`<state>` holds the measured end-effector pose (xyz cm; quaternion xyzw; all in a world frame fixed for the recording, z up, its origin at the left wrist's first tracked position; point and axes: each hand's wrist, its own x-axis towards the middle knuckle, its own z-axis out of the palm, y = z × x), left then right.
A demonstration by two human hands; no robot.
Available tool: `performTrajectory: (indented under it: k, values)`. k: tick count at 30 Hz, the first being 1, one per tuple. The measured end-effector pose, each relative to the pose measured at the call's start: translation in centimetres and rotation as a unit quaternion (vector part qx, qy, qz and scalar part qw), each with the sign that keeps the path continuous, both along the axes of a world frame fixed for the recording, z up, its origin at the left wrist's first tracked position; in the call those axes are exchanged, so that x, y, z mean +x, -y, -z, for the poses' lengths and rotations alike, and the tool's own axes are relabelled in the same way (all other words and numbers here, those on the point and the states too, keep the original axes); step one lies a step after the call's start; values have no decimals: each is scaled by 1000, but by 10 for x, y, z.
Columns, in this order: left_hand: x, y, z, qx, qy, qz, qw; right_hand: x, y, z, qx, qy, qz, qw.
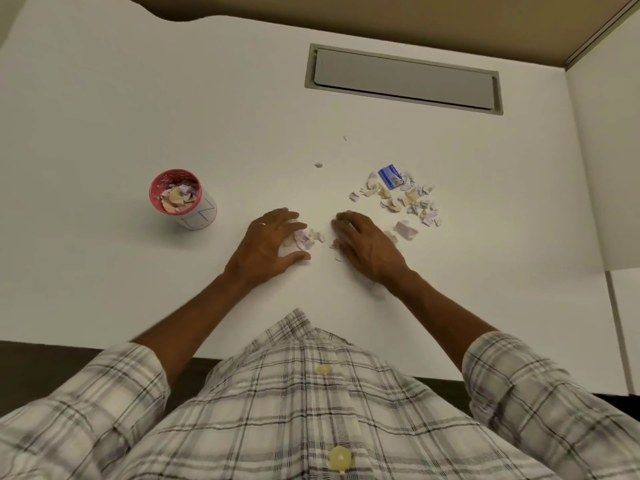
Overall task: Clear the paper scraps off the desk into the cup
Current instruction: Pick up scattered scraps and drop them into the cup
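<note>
A white cup (187,202) with a pink inside stands on the white desk (138,116) at the left, partly filled with torn paper. Both of my hands lie flat on the desk in the middle, palms down. My left hand (268,242) and my right hand (363,242) flank a small heap of pale scraps (308,237), fingers touching them. A larger scatter of scraps (405,200) lies to the right of my right hand, with one bigger piece (405,230) close by. A single scrap (318,165) lies farther back.
A small blue box (390,177) lies at the back of the right scatter. A grey cable hatch (403,79) is set into the desk at the back. A partition wall (609,150) closes the right side. The desk's front edge runs by my body.
</note>
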<state>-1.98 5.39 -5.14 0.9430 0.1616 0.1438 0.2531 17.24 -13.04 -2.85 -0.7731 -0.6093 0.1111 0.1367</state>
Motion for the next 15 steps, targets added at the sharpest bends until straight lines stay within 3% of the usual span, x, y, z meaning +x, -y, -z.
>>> performTrajectory:
  k: [6,11,15]
  values:
    - [8,20,10,43,-119,10,992,-6,81,9,69,48,57,995]
    - [19,40,11,117,-134,27,984,-13,121,13,7,-58,204,977]
    - [15,38,8,14,-59,-6,998,-27,105,24,-23,-67,225,972]
